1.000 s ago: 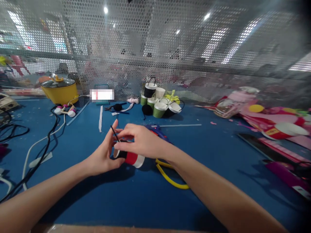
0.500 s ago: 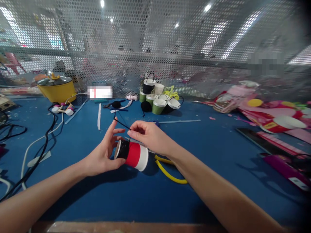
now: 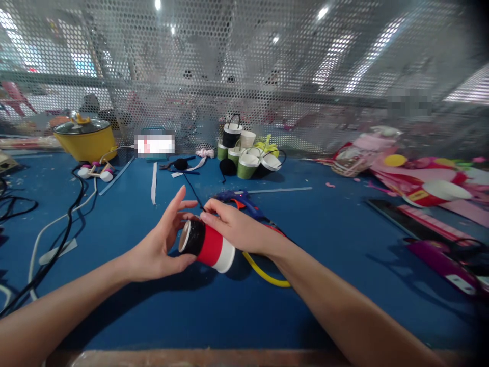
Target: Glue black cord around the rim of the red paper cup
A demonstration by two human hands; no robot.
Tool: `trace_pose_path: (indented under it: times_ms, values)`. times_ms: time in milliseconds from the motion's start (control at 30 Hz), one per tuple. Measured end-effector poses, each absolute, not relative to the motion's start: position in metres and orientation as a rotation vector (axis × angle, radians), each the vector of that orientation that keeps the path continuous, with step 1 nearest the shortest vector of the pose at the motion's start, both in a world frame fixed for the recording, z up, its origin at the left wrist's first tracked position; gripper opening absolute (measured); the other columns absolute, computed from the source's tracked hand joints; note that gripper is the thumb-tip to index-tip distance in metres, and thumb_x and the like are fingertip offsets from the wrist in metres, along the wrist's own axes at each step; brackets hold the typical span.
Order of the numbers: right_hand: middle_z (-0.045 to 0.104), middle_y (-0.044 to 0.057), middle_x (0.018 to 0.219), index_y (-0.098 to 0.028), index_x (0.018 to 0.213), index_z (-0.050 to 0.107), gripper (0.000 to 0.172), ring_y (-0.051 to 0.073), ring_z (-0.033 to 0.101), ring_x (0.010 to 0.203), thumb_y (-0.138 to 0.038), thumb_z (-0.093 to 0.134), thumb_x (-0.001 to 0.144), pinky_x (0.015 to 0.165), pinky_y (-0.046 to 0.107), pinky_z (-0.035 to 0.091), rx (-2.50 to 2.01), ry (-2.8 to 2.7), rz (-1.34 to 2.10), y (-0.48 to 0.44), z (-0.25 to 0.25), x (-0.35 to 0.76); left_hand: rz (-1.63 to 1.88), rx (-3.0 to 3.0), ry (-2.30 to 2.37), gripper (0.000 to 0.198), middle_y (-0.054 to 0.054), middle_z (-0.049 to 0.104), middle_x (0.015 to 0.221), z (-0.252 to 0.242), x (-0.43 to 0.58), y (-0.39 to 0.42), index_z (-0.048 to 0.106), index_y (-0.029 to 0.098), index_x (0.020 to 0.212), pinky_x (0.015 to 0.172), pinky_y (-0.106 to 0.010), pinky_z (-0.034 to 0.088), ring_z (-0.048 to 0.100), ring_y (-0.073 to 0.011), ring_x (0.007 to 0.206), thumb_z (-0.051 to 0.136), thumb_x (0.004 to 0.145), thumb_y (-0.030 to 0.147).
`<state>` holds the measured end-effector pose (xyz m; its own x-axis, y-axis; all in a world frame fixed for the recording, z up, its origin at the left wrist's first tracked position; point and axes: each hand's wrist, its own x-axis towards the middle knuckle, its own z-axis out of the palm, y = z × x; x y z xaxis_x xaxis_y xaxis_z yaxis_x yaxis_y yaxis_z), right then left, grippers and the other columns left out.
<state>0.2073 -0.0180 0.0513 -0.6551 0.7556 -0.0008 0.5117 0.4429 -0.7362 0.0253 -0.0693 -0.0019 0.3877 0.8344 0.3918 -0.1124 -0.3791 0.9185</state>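
My left hand (image 3: 164, 250) holds a paper cup (image 3: 209, 245) at its black end, thumb below and fingers behind. The cup lies tilted on its side, wrapped in black and red, with a bare white part at the right. My right hand (image 3: 233, 221) is closed, thumb and forefinger pinching a black cord (image 3: 194, 189) just above the cup. That cord runs back toward a small black ball (image 3: 181, 164). Behind my right hand lies a blue glue gun (image 3: 250, 204). A yellow curved strip (image 3: 265, 274) lies partly under my right wrist.
Several green, black and white cups (image 3: 248, 165) stand at the back centre, beside another black ball (image 3: 228, 167). A yellow pot (image 3: 86, 142) and cables are at the left. Pink and red craft pieces, a jar (image 3: 357, 155) and a purple object (image 3: 443, 265) lie at the right.
My right hand has slid down along the cord, closer to the cup. The loop over my left forefinger is gone, and more of the blue glue gun shows.
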Motion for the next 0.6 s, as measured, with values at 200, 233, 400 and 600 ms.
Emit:
trace_pose_path:
  times_ms: [200, 233, 400, 600]
  values:
    - [0.043, -0.004, 0.069, -0.021, 0.078, 0.037, 0.016, 0.012, 0.040, 0.062, -0.027, 0.036, 0.092, 0.060, 0.027, 0.033, -1.093, -2.369, 0.820, -0.024, 0.053, 0.207, 1.031, 1.601, 0.761, 0.102, -0.004, 0.039, 0.130, 0.004, 0.016, -0.060, 0.015, 0.041, 0.140, 0.107, -0.044, 0.024, 0.033, -0.0265, 0.128, 0.078, 0.063, 0.018]
    - [0.044, -0.003, 0.070, -0.021, 0.077, 0.037, 0.015, 0.013, 0.041, 0.062, -0.027, 0.036, 0.092, 0.060, 0.028, 0.033, -1.091, -2.376, 0.771, -0.026, 0.053, 0.206, 1.005, 1.548, 0.797, 0.101, -0.006, 0.043, 0.125, 0.005, 0.015, -0.059, 0.016, 0.038, 0.141, 0.104, -0.044, 0.029, 0.039, -0.0273, 0.123, 0.079, 0.062, 0.023]
    - [0.045, 0.000, 0.078, -0.021, 0.076, 0.037, 0.014, 0.014, 0.042, 0.065, -0.025, 0.037, 0.090, 0.060, 0.029, 0.033, -1.127, -2.420, 0.570, -0.036, 0.049, 0.200, 0.912, 1.341, 0.909, 0.081, -0.007, 0.053, 0.101, 0.010, 0.019, -0.061, 0.029, 0.023, 0.136, 0.085, -0.040, 0.042, 0.052, -0.0251, 0.099, 0.070, 0.070, 0.044]
    - [0.045, -0.001, 0.076, -0.021, 0.076, 0.039, 0.014, 0.013, 0.042, 0.065, -0.024, 0.039, 0.090, 0.061, 0.028, 0.033, -1.070, -2.376, 0.669, -0.030, 0.049, 0.202, 0.982, 1.421, 0.851, 0.075, -0.004, 0.052, 0.099, 0.008, 0.022, -0.062, 0.030, 0.025, 0.132, 0.084, -0.035, 0.041, 0.052, -0.0207, 0.095, 0.072, 0.070, 0.033]
